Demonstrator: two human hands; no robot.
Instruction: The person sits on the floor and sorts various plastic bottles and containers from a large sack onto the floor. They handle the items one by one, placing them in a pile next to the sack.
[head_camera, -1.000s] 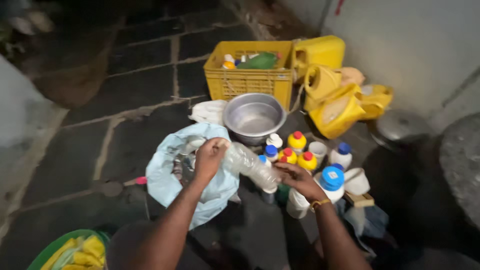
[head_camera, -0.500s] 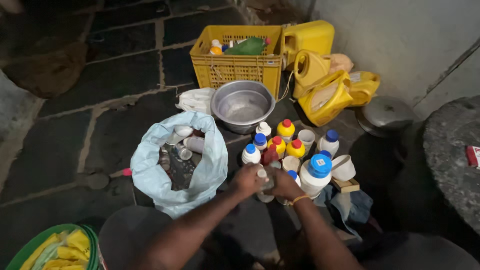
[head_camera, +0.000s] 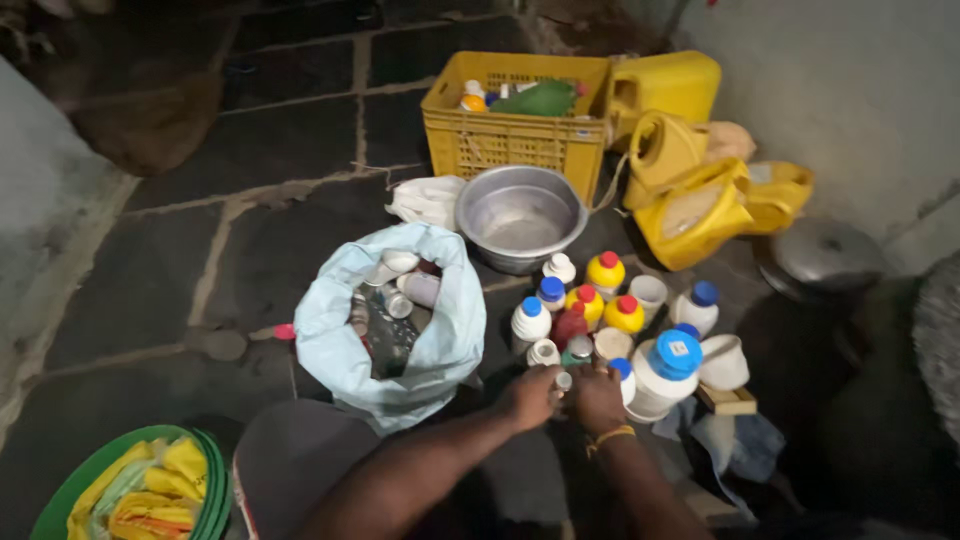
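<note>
Though crowded by bottles (head_camera: 610, 300), both hands' fingers (head_camera: 548, 388) closed on small bottle (head_camera: 563, 381)

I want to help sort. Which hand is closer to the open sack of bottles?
The left hand. It sits beside the pale blue sack, while the right hand is farther off, by the big blue-capped white jar.

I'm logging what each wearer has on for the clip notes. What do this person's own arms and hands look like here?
Both forearms are bare, with no sleeves or gloves in view. The right hand has a thin yellow-orange band around its wrist. The left hand and its wrist show no band, watch or ring that I can make out.
</note>
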